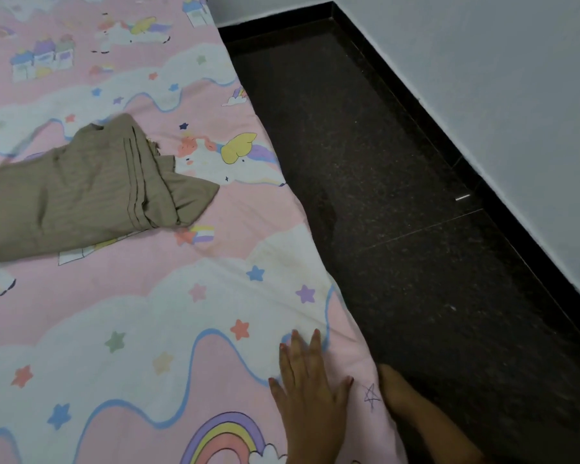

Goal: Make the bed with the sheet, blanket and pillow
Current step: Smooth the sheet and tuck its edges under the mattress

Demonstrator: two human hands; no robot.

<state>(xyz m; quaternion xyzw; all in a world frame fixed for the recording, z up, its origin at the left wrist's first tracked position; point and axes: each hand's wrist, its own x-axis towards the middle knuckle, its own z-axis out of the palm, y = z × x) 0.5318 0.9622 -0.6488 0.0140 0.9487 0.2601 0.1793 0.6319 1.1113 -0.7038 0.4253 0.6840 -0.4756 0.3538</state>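
Pink printed sheet point(148, 313): spread flat, being smoothed and tucked, by the look of it. Your left hand point(310, 393) presses open-palmed just inside the sheet's edge. Your right hand point(395, 393) is at that edge with its fingers hidden, so I cannot tell its grip. Next, probably: tuck the edge under. Tan cloth point(81, 192): crumpled mid-sheet, in the way of spreading. Dark floor point(399, 195): beyond the edge.

Bare left hand point(310, 386): palm down, flat, fingers point(295, 349) straight and slightly spread, thumb out towards the right. Bare right hand point(397, 391): just beside the left, back uppermost, bare forearm point(449, 437) entering from lower right. Right fingers hidden from view; grip not determinable.
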